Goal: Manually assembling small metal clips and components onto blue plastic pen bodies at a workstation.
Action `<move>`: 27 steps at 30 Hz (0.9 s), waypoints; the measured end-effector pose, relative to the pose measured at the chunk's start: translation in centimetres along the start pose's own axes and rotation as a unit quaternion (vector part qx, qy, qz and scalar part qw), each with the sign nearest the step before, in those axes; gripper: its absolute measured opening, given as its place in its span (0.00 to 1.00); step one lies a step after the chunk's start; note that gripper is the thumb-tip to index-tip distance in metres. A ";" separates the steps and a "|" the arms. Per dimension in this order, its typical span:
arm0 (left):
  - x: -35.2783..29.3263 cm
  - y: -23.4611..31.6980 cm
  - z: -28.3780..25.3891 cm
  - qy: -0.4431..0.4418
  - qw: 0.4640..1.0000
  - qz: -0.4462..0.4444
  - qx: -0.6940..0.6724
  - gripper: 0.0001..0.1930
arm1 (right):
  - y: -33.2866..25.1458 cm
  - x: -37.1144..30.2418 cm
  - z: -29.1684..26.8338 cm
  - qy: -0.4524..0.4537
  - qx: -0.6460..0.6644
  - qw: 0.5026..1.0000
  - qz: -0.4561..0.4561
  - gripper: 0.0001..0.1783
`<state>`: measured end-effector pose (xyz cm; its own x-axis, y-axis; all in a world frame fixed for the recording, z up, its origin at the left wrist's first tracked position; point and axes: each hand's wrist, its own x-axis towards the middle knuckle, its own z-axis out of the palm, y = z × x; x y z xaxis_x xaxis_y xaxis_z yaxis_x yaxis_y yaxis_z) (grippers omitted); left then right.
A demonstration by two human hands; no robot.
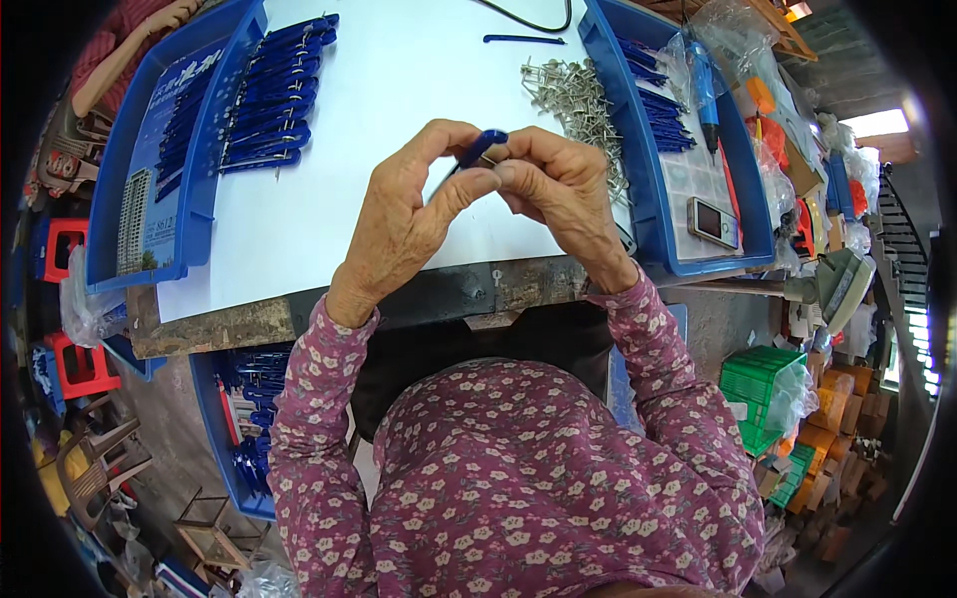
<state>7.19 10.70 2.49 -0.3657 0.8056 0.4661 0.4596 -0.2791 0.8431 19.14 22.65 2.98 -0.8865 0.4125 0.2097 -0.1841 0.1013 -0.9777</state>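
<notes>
Above the near edge of the white-covered table, my left hand is closed on a slim dark-blue handle-like piece, tilted with its rounded end up. The fingers of my right hand pinch together at that piece, thumb tip against thumb tip. A bit of metal shows between the hands; whether it is part of the blue piece I cannot tell. Beyond my right hand lies a heap of small silver metal parts. Rows of similar blue pieces with metal bits lie stacked at the left.
Blue trays flank the sheet: the left tray and right tray hold more blue pieces. A blue power screwdriver and a silver handheld device lie at the right. One blue piece lies far off. Another person's arm shows upper left.
</notes>
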 end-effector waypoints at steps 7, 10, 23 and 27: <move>0.0 -0.3 0.6 -0.020 0.969 -0.182 -0.166 0.09 | 2.8 -0.4 -0.8 0.013 0.093 0.993 0.066 0.11; -0.2 -0.3 1.2 -0.001 0.971 -0.215 -0.103 0.07 | 4.1 -0.5 -0.7 0.022 0.065 0.995 0.072 0.10; -0.7 -0.9 1.9 0.004 0.983 -0.152 0.104 0.03 | 6.3 -0.6 -1.1 -0.017 0.066 0.994 0.085 0.09; -0.7 -1.0 2.1 0.017 0.988 -0.136 0.074 0.03 | 6.6 -0.4 -1.1 -0.023 0.072 0.993 0.089 0.10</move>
<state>8.67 11.48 0.75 -0.5185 0.8211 0.2384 0.4522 0.0267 0.8915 18.73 24.16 -3.58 -0.9279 0.3710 0.0357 -0.0786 -0.1011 -0.9918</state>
